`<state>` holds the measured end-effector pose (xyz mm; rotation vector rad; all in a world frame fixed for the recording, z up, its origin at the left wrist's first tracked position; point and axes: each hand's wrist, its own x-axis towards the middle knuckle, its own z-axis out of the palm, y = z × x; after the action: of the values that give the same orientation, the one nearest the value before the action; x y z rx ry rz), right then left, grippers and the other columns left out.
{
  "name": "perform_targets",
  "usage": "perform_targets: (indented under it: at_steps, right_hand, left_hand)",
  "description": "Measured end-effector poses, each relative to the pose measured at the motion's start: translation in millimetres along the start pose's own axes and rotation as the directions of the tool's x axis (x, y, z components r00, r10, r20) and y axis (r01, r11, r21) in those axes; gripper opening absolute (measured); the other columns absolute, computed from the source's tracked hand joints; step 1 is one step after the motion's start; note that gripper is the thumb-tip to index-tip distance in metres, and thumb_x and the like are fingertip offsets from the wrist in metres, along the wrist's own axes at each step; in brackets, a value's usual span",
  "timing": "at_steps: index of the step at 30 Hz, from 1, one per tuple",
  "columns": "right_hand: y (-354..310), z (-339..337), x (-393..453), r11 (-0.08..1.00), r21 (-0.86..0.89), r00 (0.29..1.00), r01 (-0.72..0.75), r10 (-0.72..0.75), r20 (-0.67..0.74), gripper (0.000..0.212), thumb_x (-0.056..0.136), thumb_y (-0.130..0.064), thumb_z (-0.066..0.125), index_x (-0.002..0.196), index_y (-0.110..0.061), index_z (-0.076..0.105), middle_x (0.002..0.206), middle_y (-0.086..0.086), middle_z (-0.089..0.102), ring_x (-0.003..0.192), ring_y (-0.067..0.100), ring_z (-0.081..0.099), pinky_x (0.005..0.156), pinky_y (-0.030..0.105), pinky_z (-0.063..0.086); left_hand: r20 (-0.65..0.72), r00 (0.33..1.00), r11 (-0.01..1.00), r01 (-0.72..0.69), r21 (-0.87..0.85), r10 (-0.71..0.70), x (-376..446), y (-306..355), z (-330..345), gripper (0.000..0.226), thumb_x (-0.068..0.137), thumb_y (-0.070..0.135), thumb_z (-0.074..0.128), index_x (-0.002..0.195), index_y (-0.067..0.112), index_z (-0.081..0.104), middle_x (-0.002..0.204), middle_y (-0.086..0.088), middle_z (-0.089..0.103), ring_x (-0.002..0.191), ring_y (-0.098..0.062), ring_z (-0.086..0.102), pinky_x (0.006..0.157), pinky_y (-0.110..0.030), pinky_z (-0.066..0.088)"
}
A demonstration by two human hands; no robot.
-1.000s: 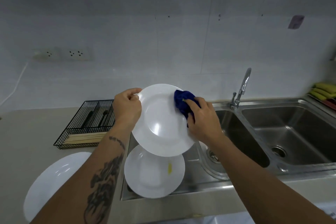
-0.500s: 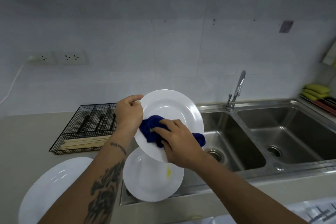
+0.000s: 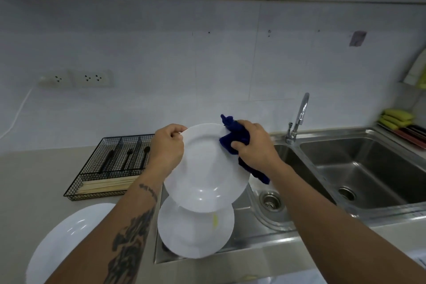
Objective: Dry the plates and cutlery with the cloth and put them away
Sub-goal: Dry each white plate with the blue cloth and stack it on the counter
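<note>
Held plate [image 3: 205, 168] tilted over the draining board, pinched at its upper left rim by left hand [image 3: 169, 147]. Blue cloth [image 3: 235, 139] now back at the upper right rim, bunched in right hand [image 3: 252, 145], fingers curled round it; half a second ago sat mid-face, a second ago at the same rim. Reads as one full wipe pass across the face, so front likely near dry; back not shown. Second plate [image 3: 196, 230] flat on the draining board just below, yellow smear on it, still to do. Third plate [image 3: 69, 244] on the counter at lower left. Black cutlery in the wire tray [image 3: 92, 177] beyond the left hand. Double sink [image 3: 359, 168] to the right.
</note>
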<state>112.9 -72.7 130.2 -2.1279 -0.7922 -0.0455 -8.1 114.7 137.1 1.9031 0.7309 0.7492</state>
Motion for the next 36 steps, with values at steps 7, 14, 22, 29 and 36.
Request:
perform_targets:
  at_steps: [7, 14, 22, 29, 36]
  right_hand:
    - [0, 3, -6, 0.999, -0.034, 0.995, -0.039, 0.036, -0.095, 0.032, 0.07, -0.019, 0.069, 0.1, -0.027, 0.061, 0.084, -0.008, 0.068, 0.08, 0.019, 0.065, 0.071, 0.039, 0.057]
    - [0, 14, -11, 0.923, -0.29, 0.871, 0.253, -0.347, -0.347, 0.031, 0.071, -0.022, 0.067, 0.103, -0.021, 0.065, 0.087, -0.003, 0.065, 0.07, 0.023, 0.059, 0.055, 0.038, 0.052]
    - [19, 19, -31, 0.877, -0.281, 0.882, 0.39, -0.443, -0.158, 0.044, 0.073, -0.013, 0.066, 0.116, -0.018, 0.061, 0.112, -0.001, 0.059, 0.096, 0.022, 0.056, 0.079, 0.033, 0.05]
    - [12, 33, -37, 0.967, 0.086, 0.96, 0.239, -0.222, -0.172, 0.042, 0.085, -0.006, 0.065, 0.125, -0.016, 0.058, 0.116, -0.009, 0.051, 0.108, 0.01, 0.05, 0.093, 0.007, 0.034]
    - [-27, 33, -13, 0.984, 0.11, 0.893, 0.14, -0.077, -0.444, 0.043, 0.083, -0.015, 0.053, 0.125, -0.011, 0.046, 0.126, 0.006, 0.041, 0.11, 0.023, 0.043, 0.101, 0.038, 0.04]
  left_hand:
    - [0.021, 0.993, 0.985, -0.117, -0.125, 0.12, -1, 1, -1, 0.03, 0.091, 0.002, 0.053, 0.08, 0.024, 0.07, 0.088, 0.002, 0.069, 0.079, -0.011, 0.061, 0.067, -0.021, 0.049]
    - [0.016, 0.964, 0.898, 0.254, -0.36, -0.267, 13, 8, 4, 0.015, 0.095, 0.017, 0.055, 0.088, 0.017, 0.068, 0.091, -0.007, 0.064, 0.07, -0.016, 0.061, 0.046, -0.017, 0.049]
    - [0.165, 0.829, 0.534, 0.483, -0.694, -0.535, 19, 20, 3, 0.032, 0.09, -0.014, 0.051, 0.119, -0.004, 0.055, 0.112, -0.018, 0.062, 0.097, -0.03, 0.065, 0.068, -0.035, 0.058]
    - [0.143, 0.924, 0.812, 0.379, -0.443, -0.353, 14, 29, 7, 0.042, 0.087, -0.014, 0.05, 0.113, 0.012, 0.069, 0.109, -0.013, 0.07, 0.095, -0.028, 0.069, 0.062, -0.034, 0.06]
    - [0.2, 0.972, 0.992, -0.111, -0.053, 0.12, 8, 32, 14, 0.057, 0.084, -0.001, 0.052, 0.113, 0.046, 0.067, 0.088, 0.001, 0.067, 0.081, -0.018, 0.064, 0.071, -0.033, 0.055]
